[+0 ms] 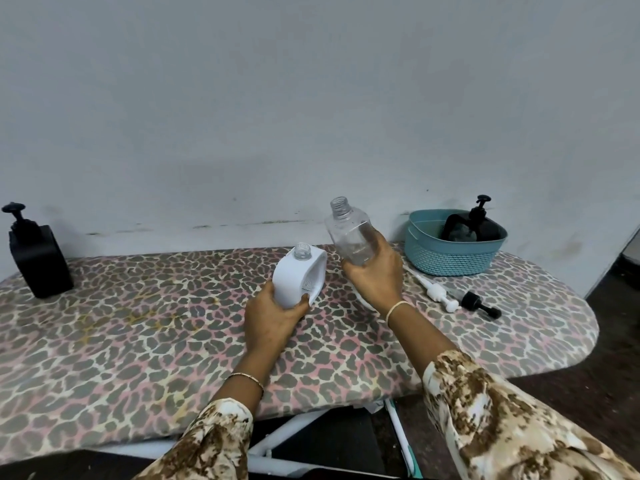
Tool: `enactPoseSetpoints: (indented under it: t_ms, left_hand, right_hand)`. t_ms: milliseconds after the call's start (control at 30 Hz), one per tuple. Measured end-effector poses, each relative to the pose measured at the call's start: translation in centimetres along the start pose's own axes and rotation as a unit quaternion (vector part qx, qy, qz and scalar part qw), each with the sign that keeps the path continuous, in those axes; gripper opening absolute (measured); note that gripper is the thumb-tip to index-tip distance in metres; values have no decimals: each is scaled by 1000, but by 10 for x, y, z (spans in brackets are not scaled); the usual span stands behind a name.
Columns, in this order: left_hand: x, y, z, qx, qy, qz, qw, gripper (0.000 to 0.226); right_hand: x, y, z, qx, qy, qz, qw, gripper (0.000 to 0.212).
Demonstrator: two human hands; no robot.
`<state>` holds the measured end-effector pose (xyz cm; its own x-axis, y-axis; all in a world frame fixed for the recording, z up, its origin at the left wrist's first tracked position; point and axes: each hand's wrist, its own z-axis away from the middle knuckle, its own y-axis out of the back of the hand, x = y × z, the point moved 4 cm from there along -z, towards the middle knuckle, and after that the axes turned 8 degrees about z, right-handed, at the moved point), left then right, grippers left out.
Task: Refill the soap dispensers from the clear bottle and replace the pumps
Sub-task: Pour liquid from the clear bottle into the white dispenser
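My left hand (272,315) grips the base of a white soap dispenser (298,277) that stands on the leopard-print board (138,323), its clear threaded neck open and without a pump. My right hand (375,273) holds the clear bottle (349,233) lifted above the board, uncapped, its mouth tilted up and slightly left, just right of the white dispenser. A white pump (437,293) and a black pump (479,303) lie loose on the board to the right of my right hand.
A black dispenser (38,258) with its pump on stands at the board's far left. A teal basket (450,251) at the back right holds another black pump dispenser (479,223). A grey wall runs behind; the board's rounded end is at the right.
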<state>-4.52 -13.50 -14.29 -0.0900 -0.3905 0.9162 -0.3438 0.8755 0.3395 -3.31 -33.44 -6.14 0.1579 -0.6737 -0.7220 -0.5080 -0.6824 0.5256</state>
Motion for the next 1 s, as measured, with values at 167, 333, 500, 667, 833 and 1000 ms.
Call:
enactPoseSetpoints:
  t_ms: [167,333,500,667,833,1000]
  left_hand:
    - [1,0,1,-1,6,5,1000,69]
    - [9,3,4,0,-3,-6,1000,58]
    - [10,3,3,0,-1,-13,1000,51]
    - [13,5,4,11,-13,-29,999,54]
    - [14,5,6,6,-11,-23,1000,54]
    - [16,6,7,11,-14,-25,1000,53]
  right_hand:
    - [-18,15,2,19,85,150,985,86]
    - [-26,20,10,-1,136,266,954,87]
    - [-28,17,17,-24,163,337,927,88]
    - [-33,20,22,-28,196,374,906,88]
    - [-37,23,21,6,218,406,887,96]
    - [-41,24,20,5,233,411,881,95]
